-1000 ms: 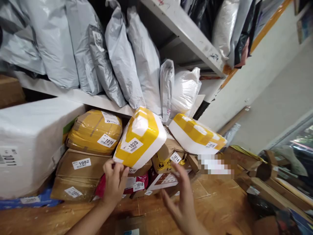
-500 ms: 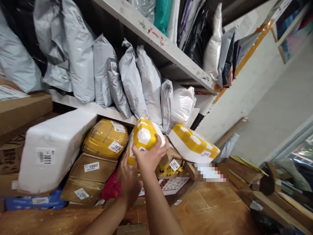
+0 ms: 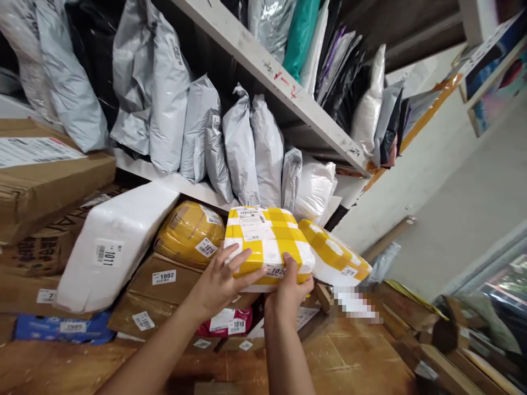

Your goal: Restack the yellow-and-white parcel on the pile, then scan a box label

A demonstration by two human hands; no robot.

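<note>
A white parcel with yellow tape (image 3: 272,233), its front label reading 1020, lies fairly level below the shelf of mailer bags, an address label on its top. My right hand (image 3: 287,293) grips its lower front edge, the thumb on the front beside the number label and the fingers underneath. Against the left front corner, my left hand (image 3: 222,280) holds the parcel with its fingers spread. Just right of it leans a similar yellow-taped parcel (image 3: 337,252) marked 1019. To the left sits a yellow-wrapped parcel (image 3: 191,233) marked 1016.
Grey mailer bags (image 3: 167,99) stand along the shelf (image 3: 193,189) above. A tall white parcel (image 3: 107,252) marked 1011 and brown cartons (image 3: 164,293) are stacked at left. A pink parcel (image 3: 228,323) lies below my hands. More cartons (image 3: 465,351) are at right.
The yellow-and-white parcel has turned from corner-up to fairly level, showing its top label. My left hand has risen to its left front; my right hand has moved down to its lower edge.
</note>
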